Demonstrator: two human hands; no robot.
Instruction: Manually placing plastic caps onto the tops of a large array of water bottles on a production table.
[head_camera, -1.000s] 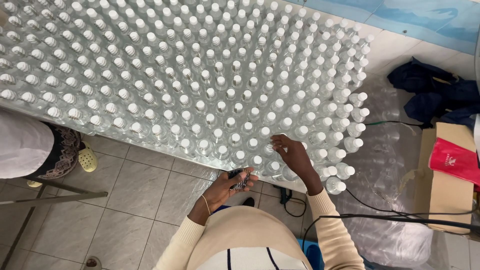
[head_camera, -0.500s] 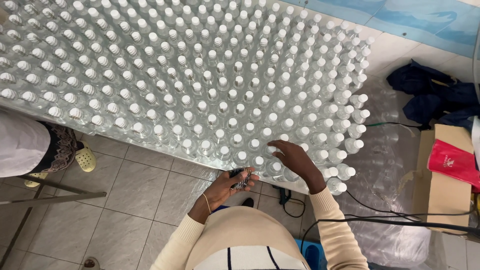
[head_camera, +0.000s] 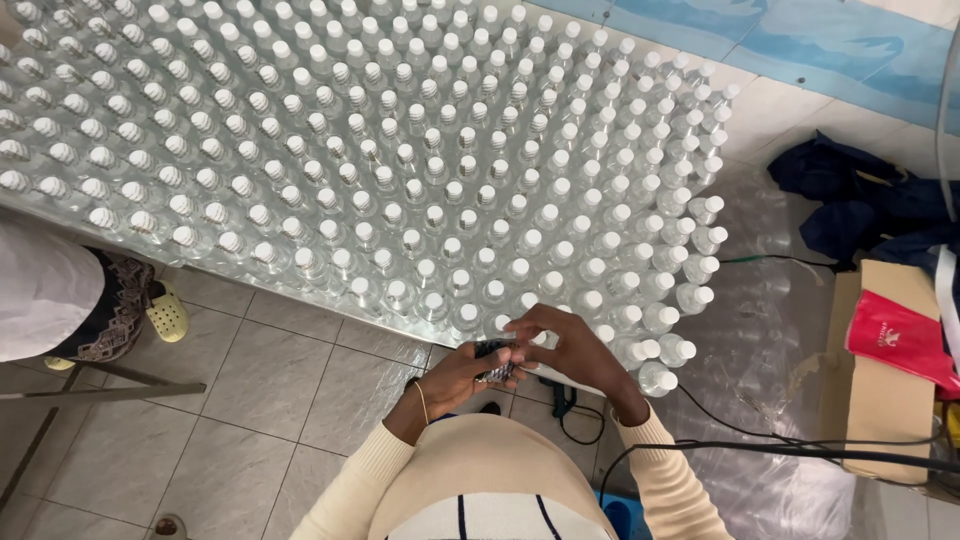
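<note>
A worktop (head_camera: 60, 215) carries a dense field of clear, white-capped bottles (head_camera: 330, 170), and at its near edge both hands meet over a small dark object (head_camera: 494, 360), the left hand (head_camera: 462, 378) holding it from below in a closed grip while the right hand (head_camera: 570, 345) curls over it with fingers bent, its own grip hidden. The step seems best done by keeping the object steady and close to the edge row, clear of neighbouring caps. Compared with the earlier view, the right hand has drawn back from the bottles to join the left.
</note>
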